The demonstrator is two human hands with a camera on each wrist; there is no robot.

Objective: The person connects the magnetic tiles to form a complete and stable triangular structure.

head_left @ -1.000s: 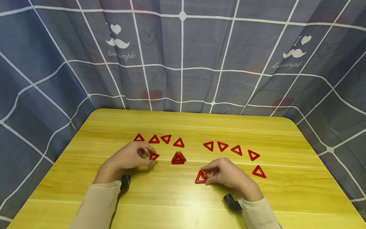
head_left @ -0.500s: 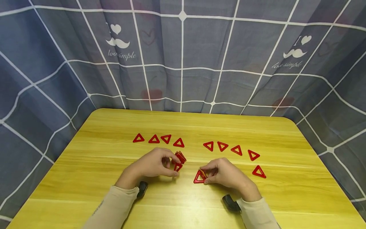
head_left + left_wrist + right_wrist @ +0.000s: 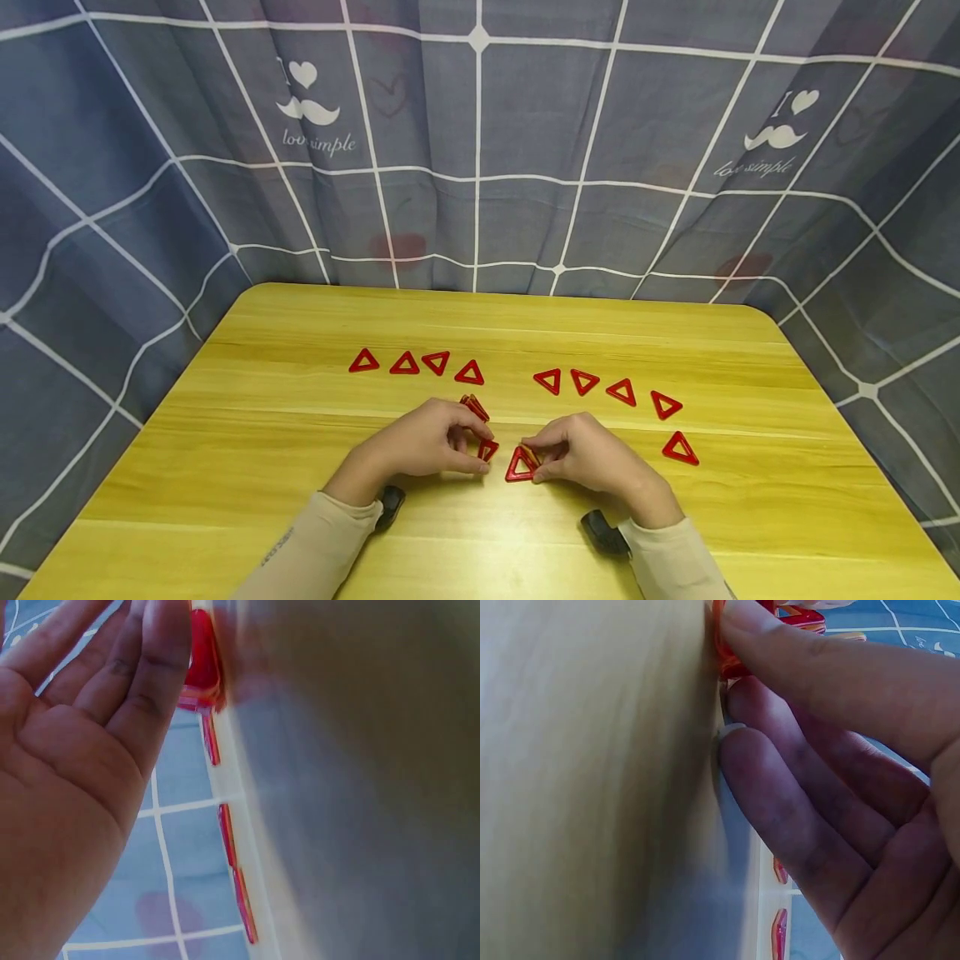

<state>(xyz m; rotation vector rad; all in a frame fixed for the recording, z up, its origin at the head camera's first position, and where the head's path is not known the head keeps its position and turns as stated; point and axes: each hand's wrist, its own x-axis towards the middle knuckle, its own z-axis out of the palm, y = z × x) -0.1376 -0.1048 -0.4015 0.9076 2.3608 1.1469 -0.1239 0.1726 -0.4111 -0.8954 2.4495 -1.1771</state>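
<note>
My left hand [image 3: 438, 440] pinches a red triangular frame tile [image 3: 487, 450] between thumb and fingers, close to the table's middle. Just right of it, my right hand [image 3: 588, 454] holds red triangle tiles [image 3: 519, 466] at the table; one faces the camera and another leans behind it, showing an orange edge. A narrow gap separates the two hands' pieces in the head view. Beyond the left fingers stands a small red pyramid-like cluster [image 3: 474, 407], partly hidden by that hand. In the right wrist view, thumb and fingers close on a red piece [image 3: 731, 656] at the top.
Several loose red triangles lie flat in a row at the back left, among them one triangle [image 3: 469, 373]. More lie to the right, including a triangle [image 3: 680, 448] beyond the right hand. A grid-patterned curtain [image 3: 480, 150] hangs around the wooden table [image 3: 480, 542].
My left hand has carried its triangle rightward and nearer, from the left row past the pyramid cluster to beside the right hand. The right hand's tiles have shifted slightly left.
</note>
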